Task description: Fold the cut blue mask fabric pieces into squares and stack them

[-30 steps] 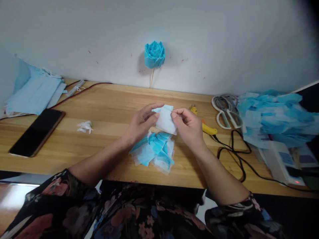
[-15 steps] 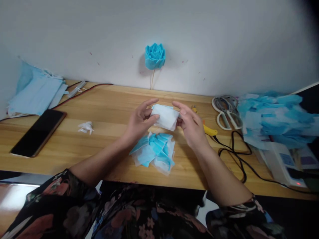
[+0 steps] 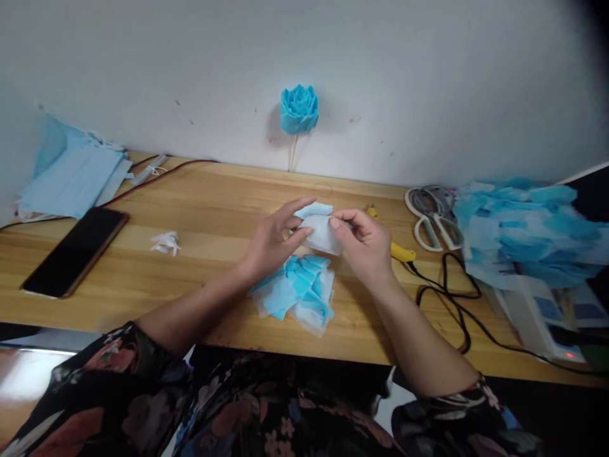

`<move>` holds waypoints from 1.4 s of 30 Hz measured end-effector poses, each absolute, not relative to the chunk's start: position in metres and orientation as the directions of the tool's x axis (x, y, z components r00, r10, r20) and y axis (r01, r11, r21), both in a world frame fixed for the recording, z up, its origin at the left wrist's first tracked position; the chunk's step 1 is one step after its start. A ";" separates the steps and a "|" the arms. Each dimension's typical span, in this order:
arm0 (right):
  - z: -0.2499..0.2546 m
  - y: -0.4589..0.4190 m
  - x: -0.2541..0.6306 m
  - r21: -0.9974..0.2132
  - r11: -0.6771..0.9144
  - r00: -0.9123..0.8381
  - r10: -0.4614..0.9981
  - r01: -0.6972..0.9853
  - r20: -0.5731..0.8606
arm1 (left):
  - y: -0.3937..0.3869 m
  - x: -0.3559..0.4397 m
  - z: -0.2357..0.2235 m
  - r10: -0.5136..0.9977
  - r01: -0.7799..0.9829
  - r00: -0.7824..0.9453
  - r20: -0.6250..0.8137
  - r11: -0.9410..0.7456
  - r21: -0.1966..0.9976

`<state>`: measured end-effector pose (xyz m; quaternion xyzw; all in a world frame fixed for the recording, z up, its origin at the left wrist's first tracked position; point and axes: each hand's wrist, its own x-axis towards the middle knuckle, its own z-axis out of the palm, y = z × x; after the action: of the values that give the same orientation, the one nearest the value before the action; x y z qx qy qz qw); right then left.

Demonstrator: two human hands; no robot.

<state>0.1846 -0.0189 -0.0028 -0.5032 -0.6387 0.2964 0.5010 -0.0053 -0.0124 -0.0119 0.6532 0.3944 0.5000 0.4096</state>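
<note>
Between my hands, above the wooden table, is a small stack of white and light-blue fabric pieces [image 3: 320, 236] that look like cut mask material. My left hand [image 3: 276, 238] grips its left side, thumb in front and fingers behind. My right hand [image 3: 364, 241] pinches the upper right edge of the front white piece between thumb and forefinger. A blue strip of the stack shows behind the white piece. Just below my hands, a loose pile of blue and white fabric pieces [image 3: 299, 289] lies on the table [image 3: 214, 209].
Against the wall leans a blue fabric flower [image 3: 299, 111] on a stick. At left are face masks [image 3: 76, 178], a phone [image 3: 76, 252] and white scraps [image 3: 165, 242]. At right are scissors [image 3: 438, 231], a yellow tool [image 3: 403, 252] with a black cable, and a heap of blue fabric [image 3: 533, 235].
My right hand has closed from the stack's side onto its upper right edge. The front white piece has shifted down, and more blue shows behind it.
</note>
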 end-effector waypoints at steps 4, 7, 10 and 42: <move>-0.001 -0.017 0.187 -0.888 0.319 0.084 0.928 0.330 0.364 | -0.010 -0.006 -0.013 0.949 -0.063 0.231 0.213 -0.204 0.977; -0.001 -0.014 0.189 -0.910 0.310 0.125 0.927 0.274 0.354 | -0.009 -0.007 -0.010 0.955 -0.185 0.248 0.163 -0.118 0.976; -0.001 -0.013 0.189 -0.922 0.312 0.147 0.925 0.229 0.350 | -0.009 -0.008 -0.007 0.958 -0.241 0.246 0.147 -0.086 0.967; -0.020 0.000 0.182 -0.968 0.245 0.148 0.957 0.052 0.250 | -0.070 -0.230 0.013 0.962 0.599 -0.163 0.221 -0.082 0.797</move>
<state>0.1823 0.0004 -0.0202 -0.4788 -0.5268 0.3851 0.5873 -0.2297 -0.0698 0.0135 0.6086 0.6410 0.4128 0.2198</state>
